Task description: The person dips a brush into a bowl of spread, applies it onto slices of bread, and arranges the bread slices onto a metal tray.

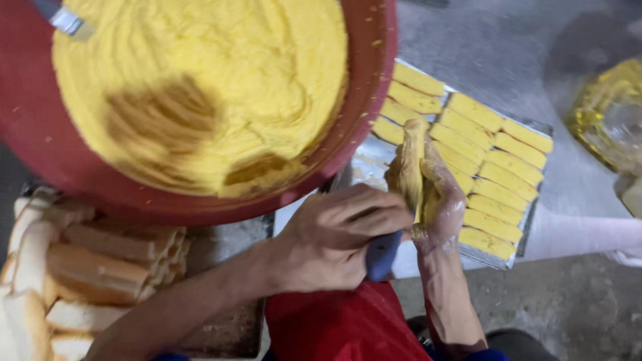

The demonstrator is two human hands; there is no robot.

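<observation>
Rough grey concrete floor [575,314], speckled and worn. Dim overhead light, darker toward the upper right corner. No walls or windows visible.

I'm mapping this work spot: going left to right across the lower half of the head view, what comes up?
Pale plain bread sticks → left hand gripping a blue handle → right hand holding a yellow-coated bread piece → metal tray of yellow-coated pieces.

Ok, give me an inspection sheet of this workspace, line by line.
Surface: grey floor, speckled with crumbs.
Job's things: bread stick coated yellow; red bowl of yellow spread; tray of coated pieces.
Clutter: plain bread sticks piled lower left; glass dish far right.
Grippers: left hand grips a blue-handled tool; right hand, in a clear glove, holds the bread stick.
Cables: nothing seen.
Surroundings: second utensil in the bowl.
</observation>
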